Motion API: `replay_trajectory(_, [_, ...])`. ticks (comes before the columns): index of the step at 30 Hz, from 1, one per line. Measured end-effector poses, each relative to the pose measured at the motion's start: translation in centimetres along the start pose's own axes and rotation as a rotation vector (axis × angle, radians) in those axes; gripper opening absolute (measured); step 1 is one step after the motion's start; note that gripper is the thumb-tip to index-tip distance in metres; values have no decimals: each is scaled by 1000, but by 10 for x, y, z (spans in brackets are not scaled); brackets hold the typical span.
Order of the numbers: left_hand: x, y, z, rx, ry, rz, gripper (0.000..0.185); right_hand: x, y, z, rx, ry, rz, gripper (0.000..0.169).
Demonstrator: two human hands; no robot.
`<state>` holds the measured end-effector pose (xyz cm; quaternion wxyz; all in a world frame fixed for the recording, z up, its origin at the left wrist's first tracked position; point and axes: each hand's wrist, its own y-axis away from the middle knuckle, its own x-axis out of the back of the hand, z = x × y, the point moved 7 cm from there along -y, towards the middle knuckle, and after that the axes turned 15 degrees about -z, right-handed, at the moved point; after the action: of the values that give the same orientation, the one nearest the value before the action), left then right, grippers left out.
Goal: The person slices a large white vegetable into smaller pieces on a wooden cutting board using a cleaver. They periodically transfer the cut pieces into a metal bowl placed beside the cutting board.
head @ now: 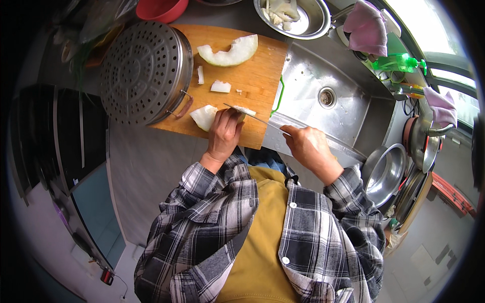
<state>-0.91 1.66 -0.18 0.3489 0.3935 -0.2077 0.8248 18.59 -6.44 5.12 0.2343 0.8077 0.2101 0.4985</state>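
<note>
On the wooden cutting board, my left hand presses on a chunk of pale melon, likely winter melon, near the board's front edge. My right hand grips the handle of a kitchen knife; its blade reaches left across the melon, close beside my left fingers. A small pale piece shows just behind the blade. Farther back on the board lie a curved melon slice with green rind, a small block and a thin strip. The cut under my left fingers is partly hidden.
A perforated metal steamer leans over the board's left side. To the right is a steel sink, with a metal bowl of cut pieces behind it. A red bowl, a green soap bottle and an empty steel basin stand around.
</note>
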Motion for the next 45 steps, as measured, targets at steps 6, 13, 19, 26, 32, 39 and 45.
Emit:
replay_trajectory(6, [1,-1,0,25,-7,-18,35,-27,-39,14,52,-83,71,19])
replay_trajectory(13, [0,-2,-4,67,11,109,35,12,-9,-3,44,-42,22,20])
replay_trajectory(19, [-3,-1,-5,71,4,90,35,20,1,-4,28,-35,-4,20])
replay_trajectory(26, [-5,0,-7,74,12,66,33,-2,-18,-8,36,27,0,18])
replay_trajectory(32, [19,-3,3,2,-142,-44,35,-33,-59,20,25,-66,9,20])
replay_trajectory(39, [14,-1,-9,-27,-54,-74,31,17,-42,-2,79,-46,80,19])
replay_trajectory(45, [4,0,-15,18,-89,23,34,26,-19,-15,92,11,39,19])
